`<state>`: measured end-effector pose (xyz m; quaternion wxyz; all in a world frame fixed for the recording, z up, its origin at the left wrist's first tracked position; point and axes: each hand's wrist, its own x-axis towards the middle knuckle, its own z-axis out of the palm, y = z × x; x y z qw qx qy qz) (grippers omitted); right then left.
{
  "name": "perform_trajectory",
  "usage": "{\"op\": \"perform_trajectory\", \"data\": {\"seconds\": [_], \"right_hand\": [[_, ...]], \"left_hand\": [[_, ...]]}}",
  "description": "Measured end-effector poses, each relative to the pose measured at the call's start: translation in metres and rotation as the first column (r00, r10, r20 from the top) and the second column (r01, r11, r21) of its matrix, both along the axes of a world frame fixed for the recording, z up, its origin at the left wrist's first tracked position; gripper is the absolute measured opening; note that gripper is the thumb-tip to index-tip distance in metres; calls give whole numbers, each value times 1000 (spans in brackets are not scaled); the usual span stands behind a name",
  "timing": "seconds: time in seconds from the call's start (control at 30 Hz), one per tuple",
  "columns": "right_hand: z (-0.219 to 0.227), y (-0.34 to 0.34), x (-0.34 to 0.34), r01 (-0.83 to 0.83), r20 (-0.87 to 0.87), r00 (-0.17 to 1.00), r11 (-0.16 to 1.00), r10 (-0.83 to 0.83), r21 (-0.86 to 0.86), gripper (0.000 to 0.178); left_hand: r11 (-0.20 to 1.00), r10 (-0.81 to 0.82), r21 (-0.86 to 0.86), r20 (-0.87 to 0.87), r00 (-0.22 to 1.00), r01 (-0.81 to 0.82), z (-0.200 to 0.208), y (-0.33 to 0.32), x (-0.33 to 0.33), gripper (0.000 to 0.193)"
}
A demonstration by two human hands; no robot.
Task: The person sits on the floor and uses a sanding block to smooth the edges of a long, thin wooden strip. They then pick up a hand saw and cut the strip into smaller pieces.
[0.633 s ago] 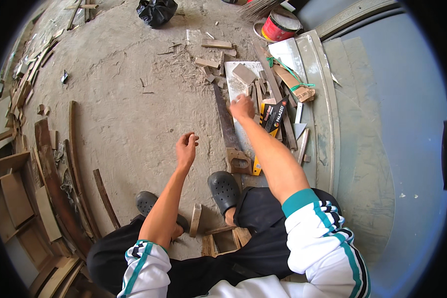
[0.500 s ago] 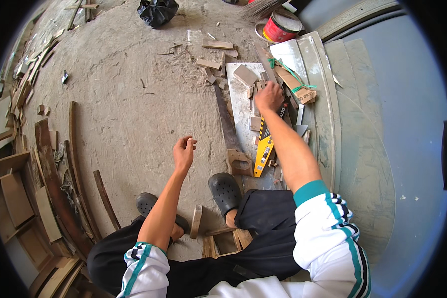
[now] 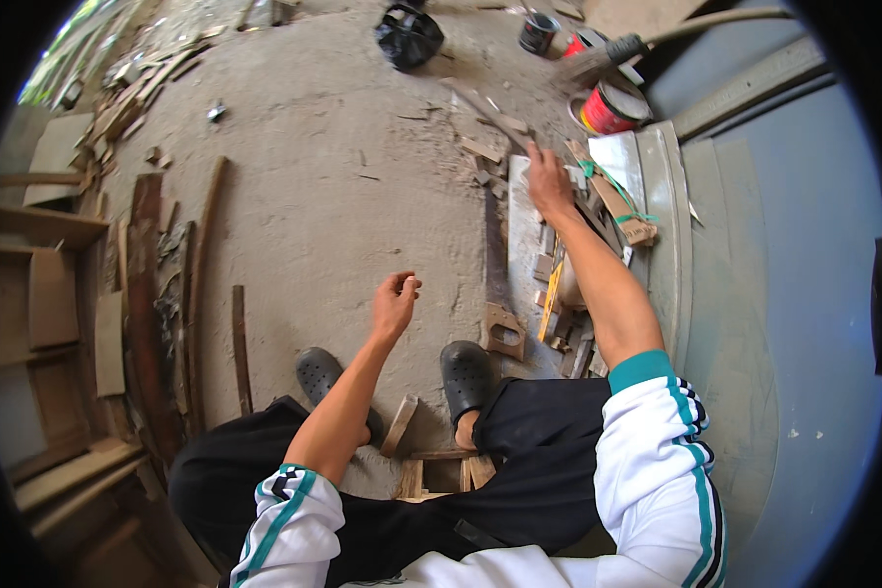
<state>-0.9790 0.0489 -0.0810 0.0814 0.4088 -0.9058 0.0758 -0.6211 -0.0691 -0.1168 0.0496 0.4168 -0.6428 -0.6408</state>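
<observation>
My right hand point(image 3: 549, 183) is closed around one end of a long thin strip point(image 3: 492, 116), which angles up and away to the left. Motion smears the strip, so its material is unclear. Below that hand lie a white board point(image 3: 521, 211) with small wood blocks point(image 3: 543, 267) on it, and a yellow tool point(image 3: 552, 297) partly hidden by my forearm. Beside the board is a handsaw point(image 3: 504, 330) with a wooden handle. My left hand point(image 3: 394, 306) hangs over the bare floor, fingers curled together; a pale speck shows at the fingertips, too small to name.
Cardboard tied with green string point(image 3: 612, 196) lies right of the board, near a grey wall panel point(image 3: 755, 294). A red paint bucket point(image 3: 612, 108), a brush-like bundle point(image 3: 598, 64) and a black plastic bag point(image 3: 408, 37) stand farther off. Planks point(image 3: 145, 284) line the left.
My right hand has risen from among the wood blocks and moved away from me, with the long strip now in it. The view has shifted left; my left hand keeps its curled pose.
</observation>
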Motion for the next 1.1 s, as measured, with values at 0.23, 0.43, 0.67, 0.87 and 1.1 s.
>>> {"op": "perform_trajectory", "data": {"seconds": [0.23,0.43,0.67,0.87,1.1], "right_hand": [[121,-153,145,-413,65,908,910,413,-18,34],[166,-138,193,-340,181,940,807,288,482,25],[107,-86,241,-414,530,760,909,375,-48,40],[54,-68,343,-314,930,238,928,281,-201,33],[-28,-26,258,-164,633,774,963,-8,213,34]], "left_hand": [[973,199,-98,-110,974,-210,98,-32,83,36],[879,448,-114,-138,883,-463,138,-58,202,33],[919,369,196,-128,921,-341,138,-21,192,48],[791,471,477,-75,879,-383,82,-8,135,49],[704,564,452,114,818,-548,28,3,114,36]]}}
